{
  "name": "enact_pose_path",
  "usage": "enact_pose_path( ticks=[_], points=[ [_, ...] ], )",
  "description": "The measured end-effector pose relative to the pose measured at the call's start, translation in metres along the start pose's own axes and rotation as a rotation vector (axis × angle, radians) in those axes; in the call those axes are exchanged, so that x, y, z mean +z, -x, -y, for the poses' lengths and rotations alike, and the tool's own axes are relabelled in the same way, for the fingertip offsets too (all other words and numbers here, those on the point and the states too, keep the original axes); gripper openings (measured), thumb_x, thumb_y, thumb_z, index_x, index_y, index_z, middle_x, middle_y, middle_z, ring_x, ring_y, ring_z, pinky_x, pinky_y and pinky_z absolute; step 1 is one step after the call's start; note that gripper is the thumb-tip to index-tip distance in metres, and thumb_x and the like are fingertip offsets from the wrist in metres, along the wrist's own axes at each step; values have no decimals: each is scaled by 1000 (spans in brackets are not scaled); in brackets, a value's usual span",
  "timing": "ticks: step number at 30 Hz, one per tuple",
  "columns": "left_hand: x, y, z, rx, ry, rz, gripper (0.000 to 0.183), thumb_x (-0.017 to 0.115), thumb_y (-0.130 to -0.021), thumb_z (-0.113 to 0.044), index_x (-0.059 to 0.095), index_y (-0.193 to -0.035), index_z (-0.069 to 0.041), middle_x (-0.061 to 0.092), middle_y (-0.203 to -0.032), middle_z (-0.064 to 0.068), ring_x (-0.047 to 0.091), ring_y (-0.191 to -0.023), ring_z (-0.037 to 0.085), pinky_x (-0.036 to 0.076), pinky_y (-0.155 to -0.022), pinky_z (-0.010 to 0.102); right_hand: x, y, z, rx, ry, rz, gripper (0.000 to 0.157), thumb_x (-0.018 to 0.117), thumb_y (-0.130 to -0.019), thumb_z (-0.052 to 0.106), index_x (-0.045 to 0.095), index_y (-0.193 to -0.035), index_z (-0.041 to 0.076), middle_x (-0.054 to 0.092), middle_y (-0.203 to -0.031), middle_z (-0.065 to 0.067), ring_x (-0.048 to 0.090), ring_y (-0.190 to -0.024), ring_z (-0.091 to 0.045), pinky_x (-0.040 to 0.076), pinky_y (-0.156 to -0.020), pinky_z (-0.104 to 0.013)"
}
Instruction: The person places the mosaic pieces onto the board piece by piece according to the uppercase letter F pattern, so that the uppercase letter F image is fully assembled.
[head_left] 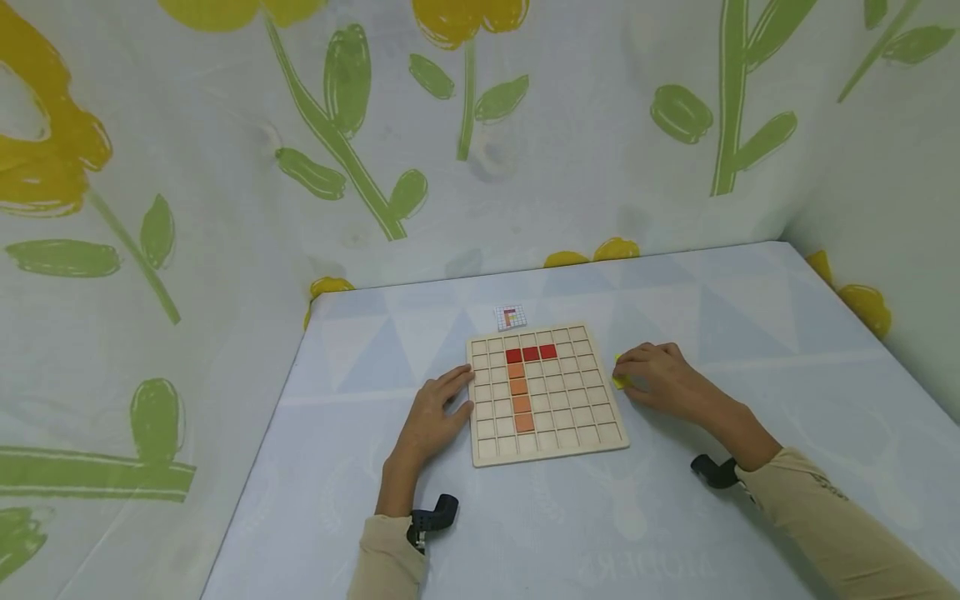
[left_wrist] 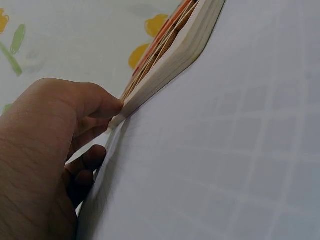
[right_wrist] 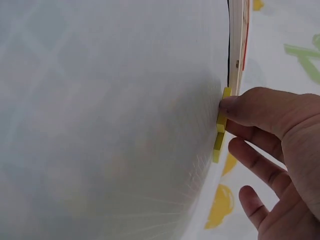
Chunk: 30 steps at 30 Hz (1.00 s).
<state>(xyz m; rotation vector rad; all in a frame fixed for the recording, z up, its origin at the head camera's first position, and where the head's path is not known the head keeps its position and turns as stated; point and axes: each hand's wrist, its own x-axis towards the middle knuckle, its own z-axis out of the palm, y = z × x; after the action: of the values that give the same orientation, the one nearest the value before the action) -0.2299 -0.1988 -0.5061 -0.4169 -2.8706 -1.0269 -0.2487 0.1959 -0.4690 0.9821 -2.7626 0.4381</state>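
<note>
A square wooden grid board point(head_left: 558, 417) lies on the table. Three red tiles point(head_left: 531, 353) form a row on it, and a column of several orange tiles point(head_left: 521, 404) runs down below the leftmost red one. My left hand point(head_left: 431, 421) rests by the board's left side, its fingertips touching the edge, fingers loosely extended. Right of the board, my right hand point(head_left: 663, 379) has thumb and finger on a yellow tile point(right_wrist: 223, 107) at the tabletop. Another yellow tile point(right_wrist: 218, 147) lies right beside it. From the head view, the hand mostly covers this yellow.
Behind the board lies a small printed pattern card point(head_left: 511, 317) with coloured squares. The pale patterned table point(head_left: 360, 483) extends around the board. Flower-printed cloth walls point(head_left: 570, 167) stand at the back and both sides.
</note>
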Motion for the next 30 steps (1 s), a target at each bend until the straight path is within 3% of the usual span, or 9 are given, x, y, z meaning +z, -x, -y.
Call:
enact_pose_path(
  ticks=[8, 16, 24, 30],
  points=[
    [1, 0, 3, 17, 0, -3, 48, 64, -94, -24, 59, -142, -20, 47, -151, -14, 56, -113, 16, 37, -107, 46, 2, -5, 0, 3, 8, 21, 20, 83, -77, 4, 75, -92, 14, 71, -103, -8, 62, -98, -31, 43, -80, -55],
    [3, 0, 3, 25, 6, -6, 49, 65, -94, -24, 59, -142, -20, 47, -151, -14, 55, -103, 14, 43, -95, 43, -8, -15, 7, 102, -78, 25, 18, 81, -78, 5, 75, -93, 13, 70, -104, -6, 61, -102, -31, 38, -88, -56],
    [2, 0, 2, 18, -7, -12, 48, 64, -94, -25, 59, -142, -21, 47, -150, -15, 53, -103, 13, 44, -93, 42, -14, -26, 18, 82, -91, -8, 18, 80, -80, 5, 76, -96, 11, 70, -106, -7, 60, -104, -30, 38, -89, -54],
    [1, 0, 3, 23, -5, -3, 48, 64, -95, -24, 58, -143, -21, 46, -151, -14, 54, -103, 14, 43, -95, 43, -14, -31, 21, 19, -104, -50, 16, 81, -79, 6, 75, -93, 12, 71, -104, -5, 61, -102, -28, 38, -87, -52]
  ],
)
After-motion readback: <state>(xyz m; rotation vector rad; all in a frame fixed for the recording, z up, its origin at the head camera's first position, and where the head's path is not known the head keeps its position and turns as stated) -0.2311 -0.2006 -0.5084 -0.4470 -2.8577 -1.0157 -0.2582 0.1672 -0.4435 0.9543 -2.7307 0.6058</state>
